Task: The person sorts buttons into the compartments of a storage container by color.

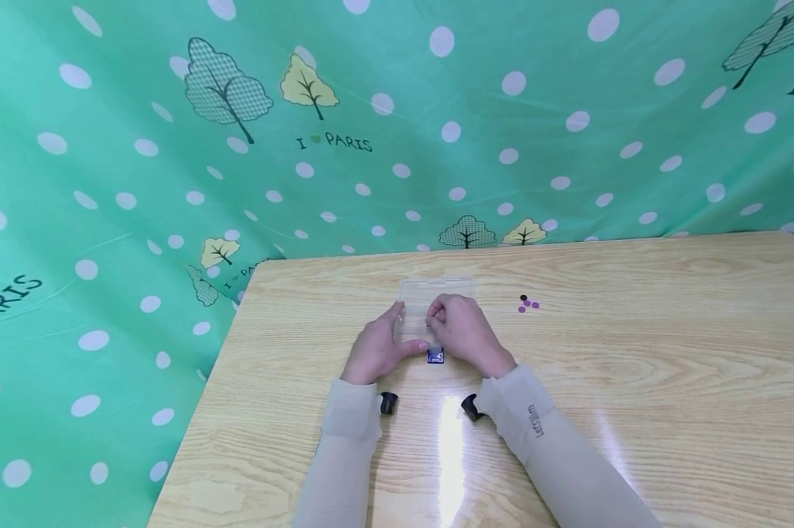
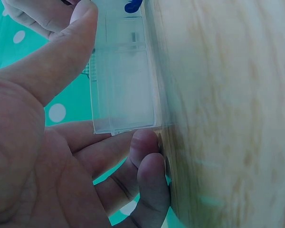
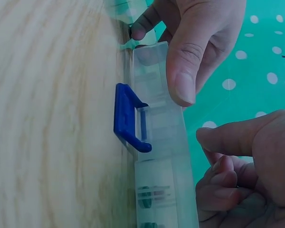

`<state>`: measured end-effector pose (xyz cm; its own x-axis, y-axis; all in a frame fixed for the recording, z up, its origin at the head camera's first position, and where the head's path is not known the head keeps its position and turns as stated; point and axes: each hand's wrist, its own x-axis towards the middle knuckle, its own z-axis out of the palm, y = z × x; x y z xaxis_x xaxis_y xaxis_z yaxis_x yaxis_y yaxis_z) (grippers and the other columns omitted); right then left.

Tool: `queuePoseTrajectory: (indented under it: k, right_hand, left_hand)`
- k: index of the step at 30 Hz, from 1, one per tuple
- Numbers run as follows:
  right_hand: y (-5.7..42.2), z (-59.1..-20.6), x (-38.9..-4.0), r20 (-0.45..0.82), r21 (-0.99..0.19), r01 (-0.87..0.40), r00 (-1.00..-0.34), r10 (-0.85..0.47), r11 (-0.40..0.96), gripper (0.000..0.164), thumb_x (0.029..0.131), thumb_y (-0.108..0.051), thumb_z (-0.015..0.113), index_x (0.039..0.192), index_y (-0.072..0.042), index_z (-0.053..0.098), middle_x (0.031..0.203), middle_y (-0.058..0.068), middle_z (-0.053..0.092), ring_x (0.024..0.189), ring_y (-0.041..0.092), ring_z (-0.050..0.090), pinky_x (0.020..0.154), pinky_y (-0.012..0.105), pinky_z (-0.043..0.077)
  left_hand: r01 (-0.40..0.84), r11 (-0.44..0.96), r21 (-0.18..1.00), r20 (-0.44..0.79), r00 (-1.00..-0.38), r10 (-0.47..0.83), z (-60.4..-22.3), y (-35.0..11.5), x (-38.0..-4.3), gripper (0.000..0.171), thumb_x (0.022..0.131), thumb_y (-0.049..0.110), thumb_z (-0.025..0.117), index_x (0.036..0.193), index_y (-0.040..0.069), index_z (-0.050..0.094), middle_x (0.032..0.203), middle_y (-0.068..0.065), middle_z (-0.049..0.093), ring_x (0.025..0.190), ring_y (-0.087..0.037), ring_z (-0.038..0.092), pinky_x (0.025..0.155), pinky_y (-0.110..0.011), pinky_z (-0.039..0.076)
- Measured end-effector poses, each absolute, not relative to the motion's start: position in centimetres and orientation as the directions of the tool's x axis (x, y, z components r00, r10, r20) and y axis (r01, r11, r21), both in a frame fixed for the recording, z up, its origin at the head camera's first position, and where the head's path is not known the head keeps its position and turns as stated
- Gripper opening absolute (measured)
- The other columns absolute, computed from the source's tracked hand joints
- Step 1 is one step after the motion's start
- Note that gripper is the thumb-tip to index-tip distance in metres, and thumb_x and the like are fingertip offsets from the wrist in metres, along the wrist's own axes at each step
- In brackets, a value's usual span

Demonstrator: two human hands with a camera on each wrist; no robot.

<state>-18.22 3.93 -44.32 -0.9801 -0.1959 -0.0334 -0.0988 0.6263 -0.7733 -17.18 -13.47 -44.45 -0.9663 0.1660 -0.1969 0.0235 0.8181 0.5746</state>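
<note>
A clear plastic box (image 1: 410, 323) with a blue latch (image 3: 125, 116) stands on the table, its lid (image 1: 459, 283) folded back toward the wall. My left hand (image 1: 375, 348) grips the box's left end, the thumb along its front wall and the fingers around the side. Over the box's middle, my right hand (image 1: 465, 331) has its fingertips together and pinches a small dark piece (image 1: 427, 325), mostly hidden by the fingers. Through the front wall, in the right wrist view, small dark round pieces (image 3: 146, 197) show inside the box.
Right of the box lie a black disc (image 1: 523, 298) and several purple discs (image 1: 535, 305). The wooden table (image 1: 634, 330) meets a green dotted cloth (image 1: 397, 147) behind and at left. Black wrist mounts (image 1: 388, 403) sit at both cuffs.
</note>
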Motion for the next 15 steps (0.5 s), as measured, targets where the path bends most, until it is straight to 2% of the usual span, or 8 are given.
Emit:
queuePoseTrajectory:
  k: [15]
  right_hand:
    - [6.1,-44.0,-18.1,0.003,-0.794,-0.086,-0.990,-0.139,0.602,0.005,0.095,-0.010,0.066,0.094,-0.007,0.069,0.074,0.003,0.059,0.063,0.017,0.053,0.060,0.031,0.047]
  left_hand:
    - [0.021,0.818,0.575,-0.197,-0.967,0.163,-44.5,-13.4,-17.1,0.098,0.081,0.044,0.083,0.156,0.005,0.034,0.154,-0.017,0.043,0.140,-0.037,0.043,0.114,-0.049,0.037]
